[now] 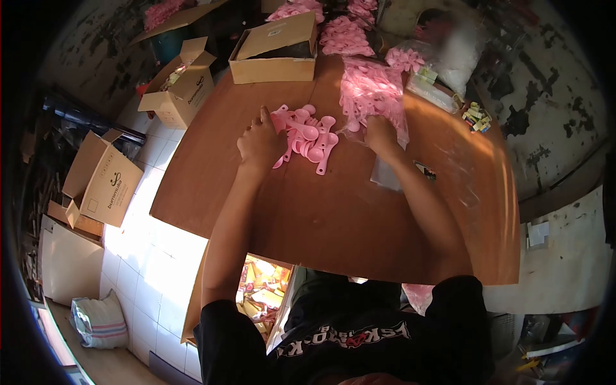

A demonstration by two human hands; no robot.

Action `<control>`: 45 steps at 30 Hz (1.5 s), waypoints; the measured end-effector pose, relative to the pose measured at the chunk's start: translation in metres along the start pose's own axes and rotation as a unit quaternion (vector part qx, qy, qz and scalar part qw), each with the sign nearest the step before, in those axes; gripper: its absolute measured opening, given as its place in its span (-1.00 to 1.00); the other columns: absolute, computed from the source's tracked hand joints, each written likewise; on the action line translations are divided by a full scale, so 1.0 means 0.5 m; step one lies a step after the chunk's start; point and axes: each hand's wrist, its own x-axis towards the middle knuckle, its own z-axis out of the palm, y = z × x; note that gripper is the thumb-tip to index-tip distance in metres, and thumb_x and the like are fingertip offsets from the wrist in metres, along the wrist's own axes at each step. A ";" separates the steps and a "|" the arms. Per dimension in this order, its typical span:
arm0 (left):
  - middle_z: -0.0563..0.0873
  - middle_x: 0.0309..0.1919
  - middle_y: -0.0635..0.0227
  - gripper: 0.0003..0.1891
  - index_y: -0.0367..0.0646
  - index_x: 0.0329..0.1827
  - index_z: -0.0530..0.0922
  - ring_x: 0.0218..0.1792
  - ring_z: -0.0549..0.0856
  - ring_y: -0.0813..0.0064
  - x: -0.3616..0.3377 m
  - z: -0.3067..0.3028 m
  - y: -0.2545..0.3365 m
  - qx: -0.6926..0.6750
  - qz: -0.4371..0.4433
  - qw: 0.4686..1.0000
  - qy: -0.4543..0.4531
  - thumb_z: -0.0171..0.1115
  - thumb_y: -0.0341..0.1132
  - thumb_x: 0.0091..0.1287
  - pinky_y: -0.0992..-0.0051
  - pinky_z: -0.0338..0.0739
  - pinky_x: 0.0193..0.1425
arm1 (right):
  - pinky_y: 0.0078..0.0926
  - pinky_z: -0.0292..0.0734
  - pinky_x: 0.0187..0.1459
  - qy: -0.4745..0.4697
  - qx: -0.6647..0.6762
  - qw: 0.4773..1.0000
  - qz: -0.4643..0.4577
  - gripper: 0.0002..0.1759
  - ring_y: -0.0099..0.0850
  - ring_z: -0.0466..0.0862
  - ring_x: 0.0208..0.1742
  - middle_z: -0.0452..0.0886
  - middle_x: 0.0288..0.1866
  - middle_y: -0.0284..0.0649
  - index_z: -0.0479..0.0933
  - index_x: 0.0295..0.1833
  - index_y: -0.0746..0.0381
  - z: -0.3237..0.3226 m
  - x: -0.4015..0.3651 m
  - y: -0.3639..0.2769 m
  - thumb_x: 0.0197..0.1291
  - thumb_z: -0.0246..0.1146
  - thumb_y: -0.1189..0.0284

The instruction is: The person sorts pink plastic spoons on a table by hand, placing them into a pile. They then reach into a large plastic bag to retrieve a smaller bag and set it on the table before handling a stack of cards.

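A loose pile of pink plastic measuring spoons (309,133) lies on the brown table. My left hand (260,140) rests against the pile's left side, index finger stretched out; its thumb and lower fingers are partly hidden. To the right, a clear plastic bag (372,90) full of similar pink spoons lies flat, its near end towards me. My right hand (383,136) is at that near end, its fingers curled in on the plastic. A spoon's pink round bowl (353,126) shows just left of those fingers.
A low cardboard box (273,70) stands at the table's (308,218) far edge. More bagged pink spoons (346,35) lie behind. Small yellow packs (477,118) sit at right. Open cartons (106,179) stand on the tiled floor, and a box of colourful packets (264,289) is below the near edge.
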 end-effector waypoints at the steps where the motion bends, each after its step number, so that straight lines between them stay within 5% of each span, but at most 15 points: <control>1: 0.57 0.13 0.01 -0.16 -0.24 0.48 0.12 0.04 0.66 -0.01 -0.006 -0.008 0.000 -0.002 -0.002 1.000 -0.018 0.25 -0.01 0.22 0.12 0.63 -0.07 | -0.06 0.61 -0.14 -0.016 -0.017 1.000 0.002 -0.87 0.04 0.69 -0.18 0.65 -0.29 0.12 0.59 -0.28 0.36 0.000 0.000 -0.002 0.01 0.23 0.57; 6: 0.55 0.14 -0.02 -0.14 -0.26 0.45 0.18 0.06 0.64 0.00 -0.028 -0.006 -0.031 -0.012 0.010 1.000 -0.001 0.29 0.05 0.19 0.14 0.63 -0.05 | -0.02 0.59 -0.12 0.042 0.032 0.999 -0.001 -0.73 0.13 0.66 -0.16 0.60 -0.16 0.24 0.50 -0.10 0.43 0.028 -0.015 0.007 0.02 0.18 0.61; 8: 0.58 0.11 -0.05 -0.17 -0.23 0.41 0.25 0.01 0.66 -0.08 -0.027 0.009 -0.044 -0.039 0.051 0.992 0.112 0.30 0.05 0.16 0.07 0.60 -0.01 | 0.01 0.57 -0.13 0.115 0.042 0.992 0.005 -0.63 0.18 0.64 -0.18 0.55 -0.13 0.33 0.39 0.00 0.50 0.023 0.001 0.010 0.02 0.14 0.62; 10: 0.58 0.10 -0.05 -0.20 -0.21 0.39 0.27 0.01 0.66 -0.08 -0.023 0.000 -0.046 -0.057 0.039 0.992 0.105 0.31 0.04 0.16 0.07 0.60 -0.01 | -0.02 0.52 -0.02 0.081 0.073 0.994 0.022 -0.60 0.20 0.60 -0.10 0.51 -0.08 0.37 0.38 -0.01 0.55 0.011 0.032 0.004 -0.01 0.13 0.58; 12: 0.58 0.10 -0.05 -0.22 -0.20 0.38 0.29 0.00 0.66 -0.07 -0.027 -0.004 -0.049 -0.073 0.029 0.992 0.096 0.32 0.02 0.16 0.06 0.59 -0.01 | -0.01 0.54 -0.06 0.149 0.092 0.984 0.029 -0.58 0.21 0.61 -0.12 0.55 -0.13 0.33 0.40 0.01 0.51 0.012 0.054 -0.013 0.03 0.18 0.50; 18: 0.57 0.10 -0.03 -0.28 -0.17 0.33 0.34 0.06 0.63 -0.06 -0.034 0.009 -0.061 -0.073 0.023 0.996 0.052 0.31 0.02 0.16 0.07 0.60 0.02 | 0.04 0.54 -0.03 0.073 -0.028 0.993 0.089 -0.50 0.13 0.64 -0.04 0.60 -0.17 0.27 0.39 0.16 0.34 0.069 0.116 0.006 0.14 0.16 0.31; 25: 0.61 0.04 0.01 -0.38 -0.05 0.29 0.41 -0.03 0.66 -0.07 -0.052 -0.014 -0.058 -0.095 0.032 0.993 0.062 0.31 -0.02 0.18 0.07 0.58 -0.02 | 0.04 0.54 -0.04 0.039 -0.003 0.999 0.036 -0.63 0.10 0.65 -0.05 0.64 -0.16 0.17 0.46 0.05 0.30 0.091 0.135 0.050 0.17 0.11 0.35; 33: 0.56 0.10 0.07 -0.44 -0.10 0.24 0.44 -0.02 0.65 -0.05 -0.110 -0.070 -0.028 -0.176 0.070 0.978 0.091 0.31 -0.10 0.19 0.07 0.59 -0.03 | -0.02 0.54 -0.06 0.135 -0.005 0.991 0.002 -0.75 0.05 0.66 -0.09 0.65 -0.21 0.14 0.55 -0.16 0.31 0.060 0.060 0.053 0.13 0.12 0.38; 37: 0.57 0.12 0.08 -0.45 -0.15 0.22 0.46 0.00 0.65 -0.03 -0.163 -0.103 0.038 -0.263 0.121 0.955 0.067 0.34 -0.17 0.19 0.08 0.57 0.00 | -0.02 0.53 -0.06 0.086 0.042 0.994 0.044 -0.75 0.08 0.66 -0.10 0.64 -0.23 0.18 0.58 -0.20 0.32 0.015 0.032 0.042 0.15 0.15 0.35; 40: 0.58 0.13 0.08 -0.51 -0.21 0.18 0.49 0.03 0.65 0.01 -0.203 -0.105 0.087 -0.306 0.139 0.941 0.034 0.35 -0.23 0.20 0.15 0.57 0.03 | -0.14 0.57 -0.26 0.046 0.178 0.976 0.117 -0.74 -0.10 0.68 -0.33 0.63 -0.35 0.04 0.58 -0.24 0.30 -0.040 -0.016 0.020 0.20 0.20 0.29; 42: 0.58 0.12 0.04 -0.50 -0.24 0.22 0.47 0.02 0.66 0.04 -0.225 -0.098 0.114 -0.430 0.141 0.891 -0.037 0.33 -0.29 0.23 0.24 0.58 0.02 | -0.36 0.50 -0.50 -0.110 0.499 0.820 0.260 -0.72 -0.41 0.53 -0.56 0.56 -0.43 -0.21 0.56 -0.22 0.25 -0.086 -0.070 0.002 0.29 0.20 0.23; 45: 0.57 0.14 0.09 -0.46 -0.29 0.29 0.40 0.10 0.61 0.21 -0.252 -0.055 0.150 -0.577 0.058 0.806 -0.122 0.29 -0.23 0.31 0.32 0.51 0.14 | -0.55 0.35 -0.60 -0.178 0.637 0.695 0.282 -0.75 -0.62 0.35 -0.63 0.50 -0.37 -0.35 0.53 -0.10 0.20 -0.152 -0.169 -0.038 0.39 0.14 0.24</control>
